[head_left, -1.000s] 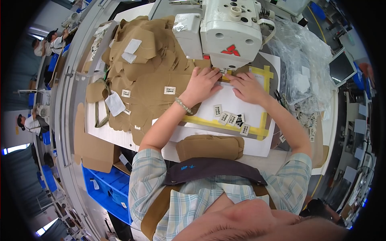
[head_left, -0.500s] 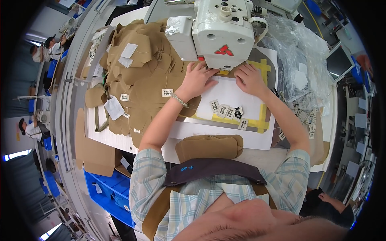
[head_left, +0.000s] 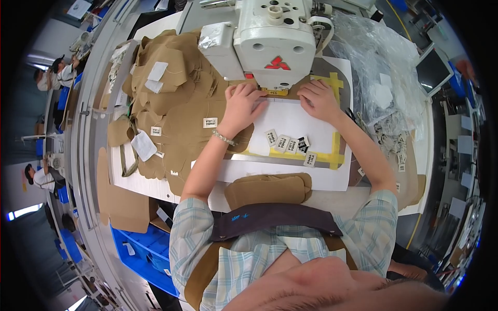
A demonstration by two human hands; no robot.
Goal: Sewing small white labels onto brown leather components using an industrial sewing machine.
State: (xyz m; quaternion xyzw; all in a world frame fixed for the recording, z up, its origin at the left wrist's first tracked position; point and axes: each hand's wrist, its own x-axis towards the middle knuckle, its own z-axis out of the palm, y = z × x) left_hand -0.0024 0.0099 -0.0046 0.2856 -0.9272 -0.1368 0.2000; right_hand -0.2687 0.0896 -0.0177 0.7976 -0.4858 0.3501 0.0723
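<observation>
A white industrial sewing machine (head_left: 275, 49) stands over the far side of the work surface, with a yellow part (head_left: 275, 92) at its foot. Under it lies a strip of brown fabric (head_left: 291, 89), mostly hidden by the machine and fingers. My left hand (head_left: 243, 108) rests palm down on the fabric left of the foot, fingers stretched forward and thumb apart. To the right, my right hand (head_left: 319, 101) lies with bent fingers on the fabric's other end. Several small white labels (head_left: 282, 142) and one black label (head_left: 303, 144) lie on white paper (head_left: 280, 115) between my forearms.
Brown fabric pieces (head_left: 181, 106) pile up on the left. Crumpled clear plastic (head_left: 371, 62) and a heap of labels (head_left: 389, 135) cover the right. Stacked brown pieces (head_left: 267, 189) lie at the near edge. Yellow tape (head_left: 336, 119) borders the paper. A blue crate (head_left: 142, 254) stands lower left.
The view has shifted slightly, moving the machine left in the picture. The yellow part at the foot shows more now. My right hand sits a little farther from the foot.
</observation>
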